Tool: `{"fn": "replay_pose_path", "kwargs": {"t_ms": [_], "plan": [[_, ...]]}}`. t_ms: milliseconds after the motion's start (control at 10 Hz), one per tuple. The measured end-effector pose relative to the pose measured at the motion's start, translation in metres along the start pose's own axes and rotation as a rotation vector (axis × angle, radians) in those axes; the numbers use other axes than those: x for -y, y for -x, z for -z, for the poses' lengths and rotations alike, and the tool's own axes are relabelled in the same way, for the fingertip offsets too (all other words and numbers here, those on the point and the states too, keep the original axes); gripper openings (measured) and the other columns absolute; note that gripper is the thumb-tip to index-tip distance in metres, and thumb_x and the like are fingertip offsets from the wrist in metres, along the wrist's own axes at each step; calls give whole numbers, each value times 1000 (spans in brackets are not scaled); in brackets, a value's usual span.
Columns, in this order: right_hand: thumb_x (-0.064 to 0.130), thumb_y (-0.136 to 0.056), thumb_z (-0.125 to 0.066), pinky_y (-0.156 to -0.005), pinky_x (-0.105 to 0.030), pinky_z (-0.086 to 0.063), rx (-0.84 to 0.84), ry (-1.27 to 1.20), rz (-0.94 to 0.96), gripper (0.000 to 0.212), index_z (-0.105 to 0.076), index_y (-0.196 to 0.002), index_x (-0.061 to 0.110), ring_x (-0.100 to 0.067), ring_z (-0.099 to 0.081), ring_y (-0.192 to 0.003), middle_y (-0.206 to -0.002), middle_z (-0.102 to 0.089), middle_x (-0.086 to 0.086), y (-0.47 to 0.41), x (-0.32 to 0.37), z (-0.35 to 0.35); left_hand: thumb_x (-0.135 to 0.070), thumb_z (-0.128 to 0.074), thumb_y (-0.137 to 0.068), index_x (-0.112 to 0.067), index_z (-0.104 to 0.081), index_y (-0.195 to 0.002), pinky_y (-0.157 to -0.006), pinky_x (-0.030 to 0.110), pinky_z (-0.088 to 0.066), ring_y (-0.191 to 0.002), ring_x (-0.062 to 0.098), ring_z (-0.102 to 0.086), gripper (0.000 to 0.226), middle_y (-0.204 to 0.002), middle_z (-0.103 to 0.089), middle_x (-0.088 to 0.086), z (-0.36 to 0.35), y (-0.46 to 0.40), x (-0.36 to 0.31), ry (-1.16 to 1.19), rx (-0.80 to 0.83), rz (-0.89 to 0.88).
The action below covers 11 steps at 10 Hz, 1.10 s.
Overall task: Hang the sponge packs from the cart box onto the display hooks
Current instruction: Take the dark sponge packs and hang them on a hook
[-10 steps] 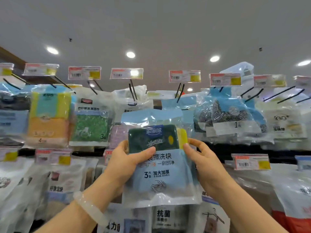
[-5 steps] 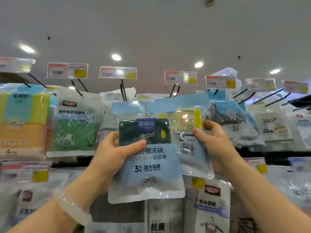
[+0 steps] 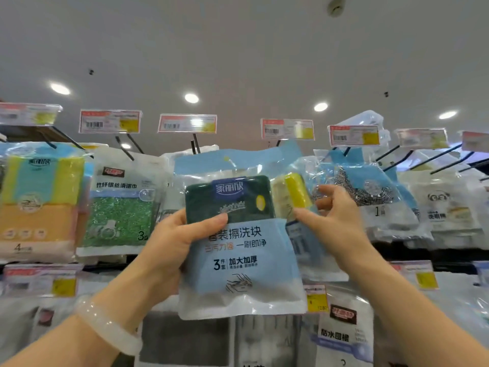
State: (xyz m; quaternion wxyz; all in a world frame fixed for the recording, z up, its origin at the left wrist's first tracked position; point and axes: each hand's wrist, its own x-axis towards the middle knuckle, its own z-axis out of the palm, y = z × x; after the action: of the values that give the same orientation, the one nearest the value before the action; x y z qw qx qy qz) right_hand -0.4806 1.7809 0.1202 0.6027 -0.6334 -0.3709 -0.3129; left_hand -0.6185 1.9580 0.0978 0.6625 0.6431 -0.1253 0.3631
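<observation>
Since half a second ago, you are raising both hands: your left hand (image 3: pixel 169 250) is gripping one blue plastic sponge pack (image 3: pixel 239 242) before the hooks, your right hand (image 3: pixel 336 221) pinching a second, yellow-sponge pack (image 3: pixel 292 193) behind it.

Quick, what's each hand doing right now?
Left hand: grips the front sponge pack.
Right hand: fingers curled on the second pack behind it.
</observation>
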Motion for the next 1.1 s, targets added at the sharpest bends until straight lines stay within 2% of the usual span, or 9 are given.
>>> {"fn": "replay_pose_path", "kwargs": {"t_ms": [100, 200, 300, 400, 600, 700, 800, 900, 1100], "plan": [[5, -81, -63, -60, -18, -37, 86, 130, 61, 12, -54, -87, 11, -8, -48, -68, -79, -53, 0, 12, 3, -13, -21, -77, -49, -11, -68, -100, -57, 35, -58, -74, 26, -72, 53, -91, -75, 12, -12, 0, -1, 33, 171, 79], [1, -96, -35, -50, -17, -34, 356, 157, 105, 34, -42, -65, 11, -3, -44, -42, -61, -35, -2, 13, 17, -21, -21, -79, -48, -18, -76, -81, -62, 38, -59, -76, 21, -72, 34, -87, -75, 6, -26, -3, -1, 148, 249, 78], [-4, -96, -29, -57, -17, -48, 647, -10, 41, 51, -68, -64, 6, 5, -41, -36, -51, -45, -1, 19, 3, -18, -31, -70, -53, -22, -77, -69, -61, 38, -59, -72, 18, -72, 20, -81, -76, 0, -20, -6, -1, 247, 183, 42], [-11, -91, -33, -37, -8, -39, 563, -212, -23, 76, -53, -24, 17, 2, -43, -28, -29, -46, 6, 28, 15, -25, -32, -69, -53, -20, -77, -73, -58, 37, -58, -74, 21, -72, 24, -86, -76, 4, -10, -6, 3, 291, 140, 36], [7, -96, -40, -64, -17, -35, 499, -324, -206, 29, -40, -78, 30, -2, -37, -67, -78, -37, 10, 0, -15, -40, -29, -65, -60, -18, -78, -73, -54, 36, -57, -71, 23, -73, 21, -84, -76, 7, -3, -6, 3, 276, 123, 10], [10, -80, -69, -78, -25, -54, 444, -291, -225, 52, -46, -124, 24, -14, -61, -91, -112, -52, 3, -1, -14, -37, -26, -66, -59, -17, -77, -77, -54, 37, -57, -71, 24, -73, 23, -84, -76, 9, 8, -11, -2, 222, 77, 14], [17, -74, -75, -78, -42, -58, 294, -414, -217, 70, -40, -134, 23, -28, -70, -91, -119, -61, -11, 0, -24, -19, -24, -65, -63, -15, -68, -99, -54, 40, -57, -72, 26, -73, 37, -89, -75, 11, 20, -18, -4, 157, -8, 12], [21, -77, -71, -89, -50, -53, 227, -335, -181, 70, -36, -138, 24, -29, -64, -106, -128, -57, -9, -4, -25, -4, -19, -66, -61, -16, -66, -97, -50, 41, -57, -64, 26, -72, 36, -80, -76, 11, 25, -24, 0, 92, -103, 5], [15, -86, -63, -94, -50, -50, 136, -317, -98, 61, -36, -140, 23, -27, -58, -115, -135, -51, -7, -22, -22, 7, -17, -68, -67, -12, -65, -102, -50, 41, -57, -60, 26, -71, 35, -79, -75, 13, 18, -33, 4, 96, -146, 44]]}}
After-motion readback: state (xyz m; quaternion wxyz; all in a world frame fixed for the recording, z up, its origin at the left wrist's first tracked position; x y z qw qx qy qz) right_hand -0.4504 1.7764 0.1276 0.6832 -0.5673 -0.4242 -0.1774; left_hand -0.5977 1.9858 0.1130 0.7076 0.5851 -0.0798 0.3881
